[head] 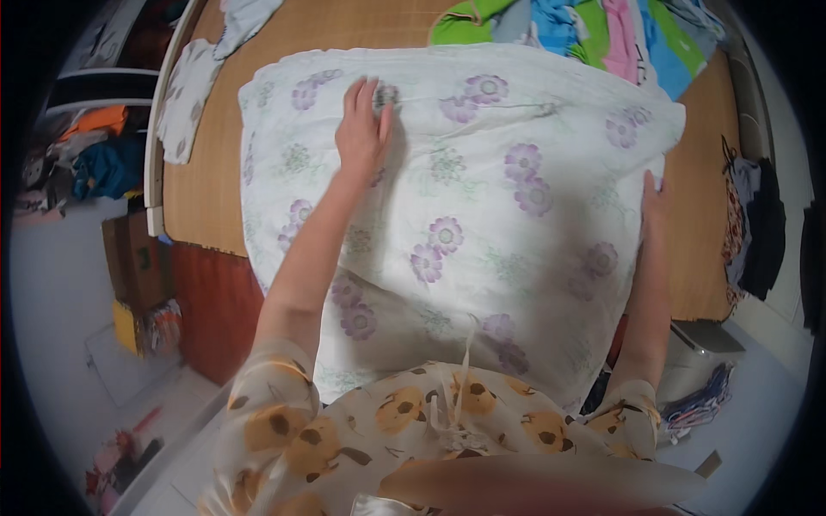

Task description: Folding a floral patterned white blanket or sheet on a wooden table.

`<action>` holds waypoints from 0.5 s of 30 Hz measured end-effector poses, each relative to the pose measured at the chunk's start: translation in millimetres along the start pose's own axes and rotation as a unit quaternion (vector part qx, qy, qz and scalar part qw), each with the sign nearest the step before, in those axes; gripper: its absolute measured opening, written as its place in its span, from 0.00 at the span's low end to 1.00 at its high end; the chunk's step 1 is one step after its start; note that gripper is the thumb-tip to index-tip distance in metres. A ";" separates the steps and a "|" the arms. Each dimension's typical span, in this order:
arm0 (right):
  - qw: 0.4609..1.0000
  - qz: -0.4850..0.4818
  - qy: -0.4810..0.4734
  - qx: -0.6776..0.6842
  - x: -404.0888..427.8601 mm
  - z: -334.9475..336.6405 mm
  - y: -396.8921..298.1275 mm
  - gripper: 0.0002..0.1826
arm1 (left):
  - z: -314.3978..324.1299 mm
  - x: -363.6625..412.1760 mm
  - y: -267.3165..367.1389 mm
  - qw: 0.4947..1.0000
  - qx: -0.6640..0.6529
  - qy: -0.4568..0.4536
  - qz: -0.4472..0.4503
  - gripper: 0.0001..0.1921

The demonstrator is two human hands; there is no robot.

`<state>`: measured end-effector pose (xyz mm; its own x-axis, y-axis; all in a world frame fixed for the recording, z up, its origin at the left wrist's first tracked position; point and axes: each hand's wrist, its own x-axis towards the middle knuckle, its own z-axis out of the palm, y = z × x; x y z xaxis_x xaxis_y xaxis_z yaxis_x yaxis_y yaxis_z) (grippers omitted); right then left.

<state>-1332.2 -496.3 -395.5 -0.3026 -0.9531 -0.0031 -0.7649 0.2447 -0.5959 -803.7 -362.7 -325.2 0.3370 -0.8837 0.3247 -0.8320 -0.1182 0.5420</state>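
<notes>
A white fabric piece point(477, 187), printed with purple flowers and faint green sprigs, lies spread over the wooden table. Its near part hangs past the front edge towards my body. Above its upper left area is my left hand point(362, 132), empty, with the thumb apart from the fingers; whether it touches the fabric is hard to tell. At the fabric's right edge rests my right hand point(654, 197). Its fingers are small and partly hidden, so a grip on the edge cannot be made out. Soft folds run across the fabric's upper right and lower left.
Colourful folded cloth point(581, 32) lies along the table's point(200, 206) far right side. Pale garments point(187, 103) sit at its left edge. Dark clothing point(761, 226) hangs at the right. A cardboard box point(132, 258) stands lower left, and a grey bin point(706, 345) lower right.
</notes>
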 end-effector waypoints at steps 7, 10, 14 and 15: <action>0.991 -0.043 -0.050 0.118 -6.2 2.5 -55.7 0.33 | 0.6 74.8 -56.5 0.930 0.206 -0.304 0.029 0.26; 0.999 -0.031 -0.025 0.010 10.3 2.8 -65.3 0.31 | 1.6 74.5 -59.4 0.931 0.203 -0.304 0.006 0.21; 0.976 -0.175 0.079 -0.104 39.2 3.6 -31.4 0.28 | 1.5 81.2 -43.3 0.958 0.239 -0.157 -0.006 0.15; 0.965 -0.200 0.147 -0.080 33.7 -7.1 -37.8 0.27 | -2.1 82.1 -38.9 0.959 0.236 -0.159 -0.007 0.15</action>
<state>-1317.5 -536.4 -367.3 -0.0957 -0.8907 0.4444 -0.9247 -0.0857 -0.3709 -742.7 -429.7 -318.1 0.2600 -0.9653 0.0262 -0.9606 -0.2558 0.1085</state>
